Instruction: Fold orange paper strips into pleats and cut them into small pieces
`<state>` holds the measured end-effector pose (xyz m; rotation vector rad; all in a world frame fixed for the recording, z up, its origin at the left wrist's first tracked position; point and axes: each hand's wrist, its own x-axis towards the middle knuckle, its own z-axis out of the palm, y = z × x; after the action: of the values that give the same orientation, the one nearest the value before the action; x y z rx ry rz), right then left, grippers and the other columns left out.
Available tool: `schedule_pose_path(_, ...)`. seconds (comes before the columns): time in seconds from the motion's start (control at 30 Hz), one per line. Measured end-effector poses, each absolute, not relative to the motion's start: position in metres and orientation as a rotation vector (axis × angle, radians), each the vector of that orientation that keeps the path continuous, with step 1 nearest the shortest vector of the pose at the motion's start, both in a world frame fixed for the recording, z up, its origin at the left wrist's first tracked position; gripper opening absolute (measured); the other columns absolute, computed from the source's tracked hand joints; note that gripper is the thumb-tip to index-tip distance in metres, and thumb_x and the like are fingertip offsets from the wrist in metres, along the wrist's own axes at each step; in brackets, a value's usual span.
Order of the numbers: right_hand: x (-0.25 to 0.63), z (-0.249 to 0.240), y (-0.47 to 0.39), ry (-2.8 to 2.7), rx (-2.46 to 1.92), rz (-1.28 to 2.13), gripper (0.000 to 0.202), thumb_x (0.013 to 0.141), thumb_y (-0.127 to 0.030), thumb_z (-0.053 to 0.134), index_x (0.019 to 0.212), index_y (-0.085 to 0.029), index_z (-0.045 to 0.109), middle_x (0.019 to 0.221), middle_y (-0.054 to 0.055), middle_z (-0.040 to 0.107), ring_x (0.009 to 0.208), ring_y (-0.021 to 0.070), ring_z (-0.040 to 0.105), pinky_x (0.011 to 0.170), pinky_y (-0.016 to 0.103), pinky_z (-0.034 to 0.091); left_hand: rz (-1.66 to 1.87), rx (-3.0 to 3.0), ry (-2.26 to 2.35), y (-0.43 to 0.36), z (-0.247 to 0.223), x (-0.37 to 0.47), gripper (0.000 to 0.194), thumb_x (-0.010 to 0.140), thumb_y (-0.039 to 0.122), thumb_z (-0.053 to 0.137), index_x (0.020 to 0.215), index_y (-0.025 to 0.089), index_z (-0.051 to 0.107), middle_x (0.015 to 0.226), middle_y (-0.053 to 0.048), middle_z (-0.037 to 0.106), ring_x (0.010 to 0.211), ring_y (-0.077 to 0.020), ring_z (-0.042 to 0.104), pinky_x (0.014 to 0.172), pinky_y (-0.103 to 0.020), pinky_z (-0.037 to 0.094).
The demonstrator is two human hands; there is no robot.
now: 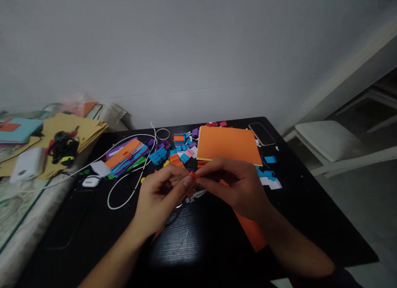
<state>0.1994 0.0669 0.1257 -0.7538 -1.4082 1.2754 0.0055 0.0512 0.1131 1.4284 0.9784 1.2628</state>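
- The wall (198, 56) stands grey and plain behind everything.
- The table (304, 222), black with visible wood grain, reaches to the wall.
- The chair (325, 139), white, is at the right, beyond the table's edge.
- The right hand (235, 186) is closed narrow, thumb and forefinger pinching the near end of an orange piece.
- The left hand (163, 193) pinches the same piece between thumb and fingers, its tips just beside the right's.
- The orange sheet (229, 143) lies behind the right hand, a yellow edge showing under it.
- The envelopes (89, 135), tan, lie at the left with a white box (27, 165) on them.
- The strip (252, 232), orange, lies partly hidden under the right forearm.
- The stack (125, 153) of orange, blue, purple and green paper lies left of the hands, beside a looped white cable (118, 208).
- The phone (262, 134) lies by the sheet's right edge.
- The scissors (194, 197) lie below the hands, partly covered by the left.
- The ring (163, 134) lies near the wall.
- The white case (90, 181) is just below the stack.
- The orange piece (192, 175) is held above the table, between both hands' fingertips, mostly hidden.
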Motion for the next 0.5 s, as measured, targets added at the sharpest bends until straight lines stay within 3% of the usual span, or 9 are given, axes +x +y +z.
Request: schedule_pose_path(0.5, 0.207, 0.124, 0.077, -1.635, -0.587, 1.03, 0.022, 0.089, -0.015, 0.088, 0.105, -0.029, 0.086, 0.093, -0.001, 0.085, 0.084, 0.0129, 0.08, 0.079, 0.024, 0.066, 1.271, 1.345, 0.927, 0.057, 0.12, 0.005, 0.011, 0.094, 0.024, 0.078, 0.083, 0.021, 0.078, 0.068, 0.0, 0.077, 0.059, -0.0117, 0.07, 0.057, -0.019, 0.056)
